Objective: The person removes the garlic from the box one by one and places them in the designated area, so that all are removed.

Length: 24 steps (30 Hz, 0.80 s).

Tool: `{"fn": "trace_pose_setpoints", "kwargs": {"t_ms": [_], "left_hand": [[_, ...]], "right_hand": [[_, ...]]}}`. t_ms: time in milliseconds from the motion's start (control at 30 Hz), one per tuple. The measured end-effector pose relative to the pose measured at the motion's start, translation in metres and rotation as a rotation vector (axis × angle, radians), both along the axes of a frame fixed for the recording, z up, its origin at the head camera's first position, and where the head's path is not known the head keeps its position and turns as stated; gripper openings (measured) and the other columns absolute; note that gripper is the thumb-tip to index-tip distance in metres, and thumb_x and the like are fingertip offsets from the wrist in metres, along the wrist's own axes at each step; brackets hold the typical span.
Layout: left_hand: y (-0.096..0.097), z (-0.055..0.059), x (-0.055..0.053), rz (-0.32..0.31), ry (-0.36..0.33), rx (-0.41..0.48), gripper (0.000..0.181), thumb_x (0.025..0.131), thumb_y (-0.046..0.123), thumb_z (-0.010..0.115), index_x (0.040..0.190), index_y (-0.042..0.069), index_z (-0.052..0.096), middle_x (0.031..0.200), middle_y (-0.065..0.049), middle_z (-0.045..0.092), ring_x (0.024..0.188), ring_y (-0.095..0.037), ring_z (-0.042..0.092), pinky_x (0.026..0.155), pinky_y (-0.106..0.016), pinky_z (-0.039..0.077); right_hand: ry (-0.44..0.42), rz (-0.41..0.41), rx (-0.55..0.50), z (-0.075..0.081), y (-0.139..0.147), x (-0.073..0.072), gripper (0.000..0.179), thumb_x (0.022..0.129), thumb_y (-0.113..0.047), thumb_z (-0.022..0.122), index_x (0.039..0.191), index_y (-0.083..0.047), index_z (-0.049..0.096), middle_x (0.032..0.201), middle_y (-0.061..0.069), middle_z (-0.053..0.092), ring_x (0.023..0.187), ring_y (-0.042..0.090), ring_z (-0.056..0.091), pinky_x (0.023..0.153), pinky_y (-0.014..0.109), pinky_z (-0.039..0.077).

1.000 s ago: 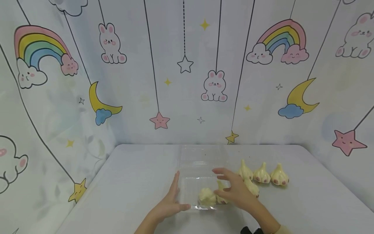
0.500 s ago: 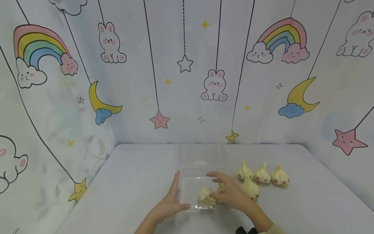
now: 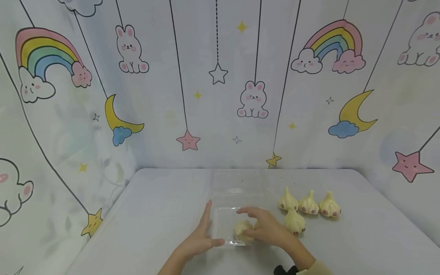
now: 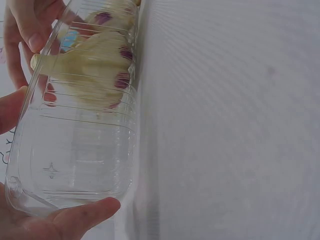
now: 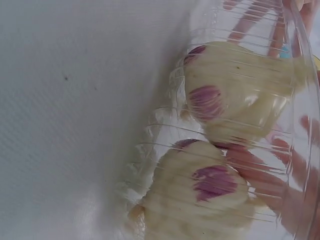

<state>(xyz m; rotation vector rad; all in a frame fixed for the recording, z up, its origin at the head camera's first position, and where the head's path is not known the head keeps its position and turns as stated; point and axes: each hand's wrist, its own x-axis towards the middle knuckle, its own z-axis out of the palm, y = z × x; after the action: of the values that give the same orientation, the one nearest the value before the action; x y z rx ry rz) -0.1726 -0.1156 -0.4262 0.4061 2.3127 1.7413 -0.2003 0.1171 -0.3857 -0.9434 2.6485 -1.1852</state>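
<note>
A clear plastic clamshell box [image 3: 221, 223] lies open on the table. Inside are two pale garlic bulbs with purple patches, the left bulb [image 5: 240, 90] with its stem upward and the right bulb [image 5: 200, 195] beside it. My left hand [image 3: 196, 238] braces the box's left side, fingers straight along the wall and thumb [image 4: 90, 212] at the front corner. My right hand [image 3: 266, 227] reaches over the box's right side, its curved thumb and fingers around the left bulb; I cannot tell whether they grip it. In the head view it mostly hides the right bulb.
To the right of the box stand several more garlic bulbs: a back row with a left bulb [image 3: 288, 199], a middle bulb [image 3: 309, 203] and a right bulb [image 3: 330, 205], plus a nearer bulb [image 3: 295, 221]. The box's raised lid [image 3: 240, 183] lies behind it. A patterned curtain [image 3: 220, 114] backs the table.
My right hand has moved left over the box, from the right bulb to the left bulb, uncovering the bulbs outside at the right. The left hand stays in place.
</note>
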Motion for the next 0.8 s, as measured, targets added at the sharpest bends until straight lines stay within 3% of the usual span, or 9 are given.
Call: {"fn": "trace_pose_setpoints", "kwargs": {"t_ms": [200, 400, 633, 800], "left_hand": [[0.000, 0.000, -0.001, 0.003, -0.004, -0.006, 0.116, 0.073, 0.010, 0.074, 0.145, 0.022, -0.017, 0.149, -0.019, -0.017, 0.127, -0.057, 0.008, 0.093, -0.069, 0.026], [0.000, -0.001, -0.001, 0.003, 0.007, -0.024, 0.116, 0.073, 0.007, 0.073, 0.144, 0.020, -0.018, 0.148, -0.021, -0.017, 0.126, -0.058, 0.008, 0.092, -0.069, 0.027], [0.000, 0.001, 0.001, 0.013, -0.009, -0.018, 0.115, 0.074, 0.010, 0.074, 0.145, 0.023, -0.016, 0.150, -0.017, -0.016, 0.129, -0.054, 0.010, 0.094, -0.067, 0.027], [0.000, 0.000, 0.000, 0.001, -0.006, -0.010, 0.115, 0.075, 0.011, 0.073, 0.145, 0.024, -0.017, 0.150, -0.017, -0.017, 0.129, -0.054, 0.009, 0.094, -0.067, 0.026]], "right_hand": [[0.029, 0.066, 0.031, -0.005, -0.002, -0.002, 0.045, 0.077, -0.019, 0.071, 0.119, -0.009, 0.058, 0.126, 0.012, 0.055, 0.112, 0.037, 0.051, 0.090, 0.052, 0.044], [-0.007, 0.105, 0.042, -0.005, -0.004, -0.002, 0.043, 0.079, -0.021, 0.070, 0.118, -0.008, 0.059, 0.127, 0.014, 0.054, 0.119, 0.036, 0.046, 0.092, 0.055, 0.041], [-0.038, 0.103, 0.052, -0.010, -0.008, -0.004, 0.041, 0.081, -0.026, 0.068, 0.115, -0.005, 0.062, 0.126, 0.021, 0.052, 0.119, 0.038, 0.045, 0.095, 0.058, 0.035], [-0.107, 0.098, 0.032, -0.015, -0.009, -0.004, 0.035, 0.082, -0.025, 0.066, 0.112, -0.006, 0.063, 0.129, 0.025, 0.047, 0.121, 0.042, 0.040, 0.096, 0.062, 0.031]]}}
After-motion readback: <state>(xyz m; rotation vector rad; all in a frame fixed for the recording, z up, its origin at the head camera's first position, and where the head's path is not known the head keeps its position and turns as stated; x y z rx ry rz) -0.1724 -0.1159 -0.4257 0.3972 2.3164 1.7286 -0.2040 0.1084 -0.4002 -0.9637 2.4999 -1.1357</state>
